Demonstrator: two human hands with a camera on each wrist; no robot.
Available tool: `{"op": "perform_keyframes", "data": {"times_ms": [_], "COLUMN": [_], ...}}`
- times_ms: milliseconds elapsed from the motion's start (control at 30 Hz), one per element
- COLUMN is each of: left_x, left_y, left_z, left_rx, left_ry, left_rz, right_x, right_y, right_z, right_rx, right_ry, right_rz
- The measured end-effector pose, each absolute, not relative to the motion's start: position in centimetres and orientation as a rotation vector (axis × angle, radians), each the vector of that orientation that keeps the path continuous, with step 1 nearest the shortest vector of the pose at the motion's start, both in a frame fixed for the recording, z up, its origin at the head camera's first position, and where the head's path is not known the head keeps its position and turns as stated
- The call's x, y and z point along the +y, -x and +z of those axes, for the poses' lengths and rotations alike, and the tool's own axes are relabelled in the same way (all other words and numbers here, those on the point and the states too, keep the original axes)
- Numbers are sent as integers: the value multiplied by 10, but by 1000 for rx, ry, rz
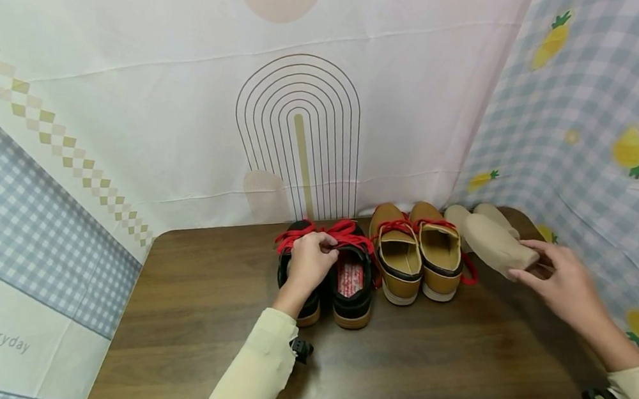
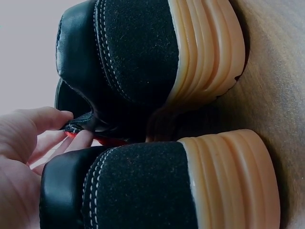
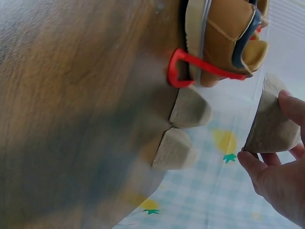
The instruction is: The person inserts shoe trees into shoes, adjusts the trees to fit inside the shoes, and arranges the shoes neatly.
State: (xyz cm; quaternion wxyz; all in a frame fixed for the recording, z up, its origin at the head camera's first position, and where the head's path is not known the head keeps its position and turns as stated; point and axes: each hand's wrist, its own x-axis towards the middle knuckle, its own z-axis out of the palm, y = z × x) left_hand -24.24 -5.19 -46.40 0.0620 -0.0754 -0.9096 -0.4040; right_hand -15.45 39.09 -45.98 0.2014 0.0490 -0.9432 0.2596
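A pair of black shoes (image 1: 354,315) with red laces (image 1: 342,230) and tan soles stands at the back of the table, heels toward me. My left hand (image 1: 309,261) is over them; in the left wrist view its thumb and finger pinch the black edge of one shoe's opening beside the red lace. My right hand (image 1: 568,278) holds a beige molded shoe insert (image 1: 491,244) by its narrower end, raised over the table's right side. Two similar beige inserts (image 3: 190,109) lie on the table behind it, partly hidden in the head view.
Tan shoes (image 1: 442,274) with red laces stand between the black pair and the inserts. A red lace loop (image 3: 178,69) trails onto the wooden table (image 1: 206,281). A white patterned cloth (image 1: 173,123) hangs behind; checked cloth (image 1: 594,115) borders the right side.
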Motion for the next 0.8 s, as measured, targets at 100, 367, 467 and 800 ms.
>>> {"op": "perform_keyframes", "data": {"times_ms": [100,367,467,800], "left_x": [-52,-53,-53,-52], "left_y": [243,244,244,243], "left_z": [-465,-466,-465,-466], "left_rx": [-2747,-2738,-2739,-2745], "left_ry": [222,234,237,234], "left_rz": [-1221,-1236,-1237,-1241], "right_x": [386,370,366,353], "right_y": [156,161,163,169], "right_z": [-456,-448,-445,-438], "right_rx": [-2633,-2591,-2569,-2586], "right_ry": [-162,-244,-299,-407], "right_rz": [733,743,709,672]}}
